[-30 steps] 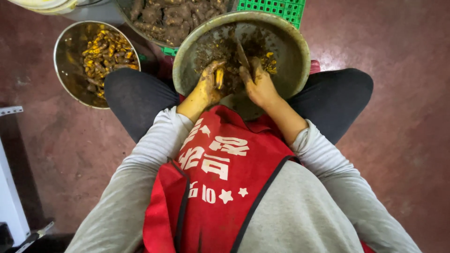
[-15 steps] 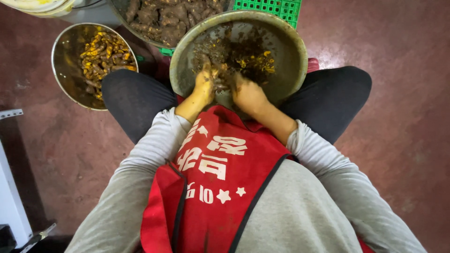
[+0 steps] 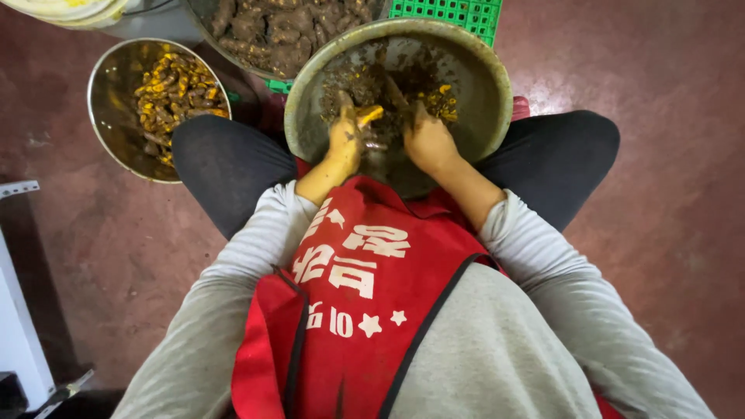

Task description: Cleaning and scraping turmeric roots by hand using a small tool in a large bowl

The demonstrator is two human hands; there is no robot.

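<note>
Head view shows the left hand (image 3: 345, 142) closed on a small, firm yellow root (image 3: 368, 116) over the lap bowl (image 3: 489, 93), slippery-looking, while the right hand (image 3: 427, 140) grips a knife (image 3: 394, 93).

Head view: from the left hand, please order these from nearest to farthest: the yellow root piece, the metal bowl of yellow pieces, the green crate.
1. Yellow root piece: held in the left hand, over the lap bowl.
2. Green crate: beyond the lap bowl, top edge.
3. Metal bowl of yellow pieces: on the floor, on the person's left.
</note>
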